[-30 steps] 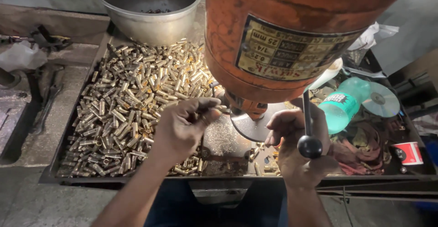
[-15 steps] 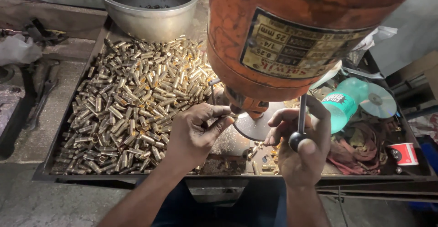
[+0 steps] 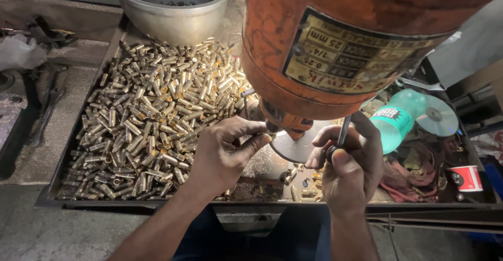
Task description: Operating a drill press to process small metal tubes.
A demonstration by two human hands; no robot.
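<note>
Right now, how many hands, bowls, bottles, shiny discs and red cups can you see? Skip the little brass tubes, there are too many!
Hands: 2, the left hand and the right hand
Metal bowl: 1
Green bottle: 1
Shiny disc: 1
Red cup: 1
Total: 6

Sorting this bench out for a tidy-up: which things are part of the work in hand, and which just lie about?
In use:
orange machine head
lever in right hand
left hand at the spindle
brass pieces
tray
steel bowl

Lying about:
green bottle
disc
red cup
rags
</note>
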